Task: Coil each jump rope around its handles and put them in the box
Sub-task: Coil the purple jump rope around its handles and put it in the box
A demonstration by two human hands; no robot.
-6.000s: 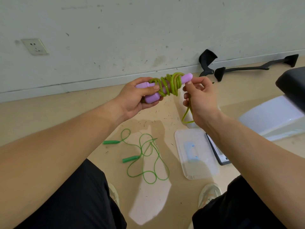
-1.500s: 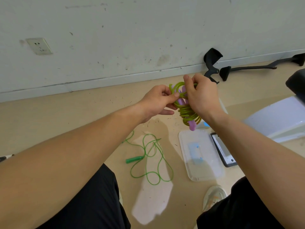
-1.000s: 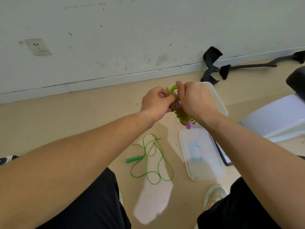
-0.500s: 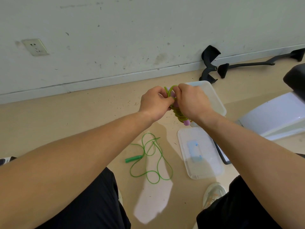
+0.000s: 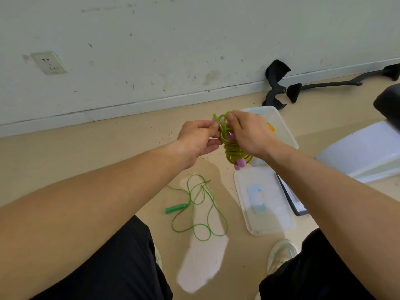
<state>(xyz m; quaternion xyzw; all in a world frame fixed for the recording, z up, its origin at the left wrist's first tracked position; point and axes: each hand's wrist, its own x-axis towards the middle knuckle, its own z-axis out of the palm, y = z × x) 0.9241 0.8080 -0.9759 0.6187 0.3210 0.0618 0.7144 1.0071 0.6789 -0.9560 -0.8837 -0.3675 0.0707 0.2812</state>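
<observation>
Both hands hold a jump rope with purple handles [image 5: 232, 151], its yellow-green cord coiled round the handles, which point downward. My left hand [image 5: 198, 138] pinches the cord near the top of the bundle. My right hand [image 5: 251, 133] grips the bundle and pinches a loop at its top. Behind my right hand stands the clear plastic box [image 5: 281, 128] with something orange inside. A second jump rope with green handles [image 5: 194, 204] lies loose on the floor below my hands.
The box's clear lid [image 5: 264, 200] lies flat on the floor beside a dark tablet [image 5: 291, 200]. Black chair parts [image 5: 276, 83] lean at the wall. A white and black chair part [image 5: 368, 148] sits at right. My knees and a shoe [image 5: 280, 254] are below.
The purple-handled bundle turned from level to upright and moved toward the box. Both hands now work a cord loop at its top; the loose tail seen earlier is gone.
</observation>
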